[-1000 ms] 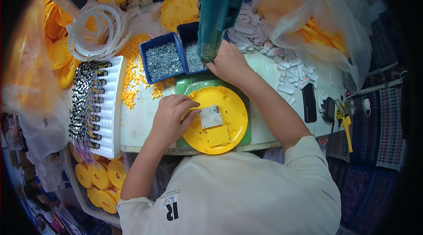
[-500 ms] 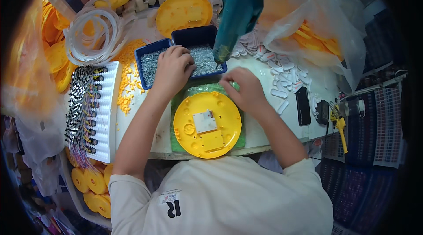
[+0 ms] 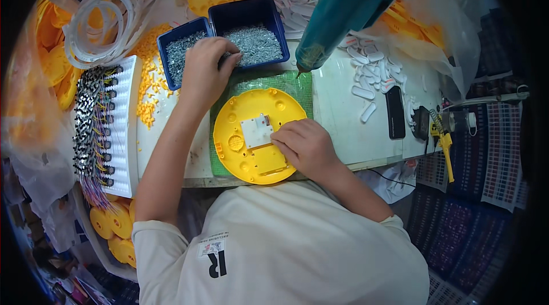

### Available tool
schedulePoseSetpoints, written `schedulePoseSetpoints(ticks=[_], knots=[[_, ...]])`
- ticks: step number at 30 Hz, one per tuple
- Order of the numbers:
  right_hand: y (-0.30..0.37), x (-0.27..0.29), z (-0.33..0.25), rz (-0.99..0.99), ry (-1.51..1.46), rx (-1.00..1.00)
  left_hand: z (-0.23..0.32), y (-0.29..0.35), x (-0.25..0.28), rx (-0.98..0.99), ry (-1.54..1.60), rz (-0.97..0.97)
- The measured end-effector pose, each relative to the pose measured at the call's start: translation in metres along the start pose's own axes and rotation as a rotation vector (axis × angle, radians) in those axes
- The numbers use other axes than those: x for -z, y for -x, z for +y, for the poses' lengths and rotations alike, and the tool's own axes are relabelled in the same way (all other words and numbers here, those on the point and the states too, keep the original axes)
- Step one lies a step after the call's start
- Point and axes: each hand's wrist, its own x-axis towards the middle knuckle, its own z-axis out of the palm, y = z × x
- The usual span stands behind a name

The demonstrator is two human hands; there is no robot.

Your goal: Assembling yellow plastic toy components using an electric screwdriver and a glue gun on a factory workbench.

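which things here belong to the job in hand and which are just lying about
Likely in use:
- yellow disc, under the right hand
- white box on it
- blue bins of small metal parts, at the left hand
- teal power tool, perhaps

Seemingly just lying about:
- black phone
- yellow tool
- white oval pieces, untouched

Holds the left hand (image 3: 207, 66) past the far edge of the yellow disc (image 3: 235, 122), with thumb and fingers bent; slants the left forearm (image 3: 175, 150) along its left. Extends the right hand (image 3: 309, 146), with curled fingers, over its right side.
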Motion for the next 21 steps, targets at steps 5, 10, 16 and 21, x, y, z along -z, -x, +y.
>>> schedulePoseSetpoints(ticks=[5,10,16,21], knots=[[-0.002,0.013,0.001,-0.067,-0.011,0.034,0.030,0.046,0.021,0.151,0.193,-0.014],[-0.028,0.036,0.022,0.094,-0.120,-0.099,0.053,0.095,0.037,0.129,0.204,-0.082],[-0.132,0.051,0.006,0.223,-0.424,0.045,0.080,0.121,0.038,0.060,0.219,-0.202],[-0.173,0.051,0.004,0.035,-0.790,0.037,0.085,0.124,0.031,0.034,0.198,-0.183]])
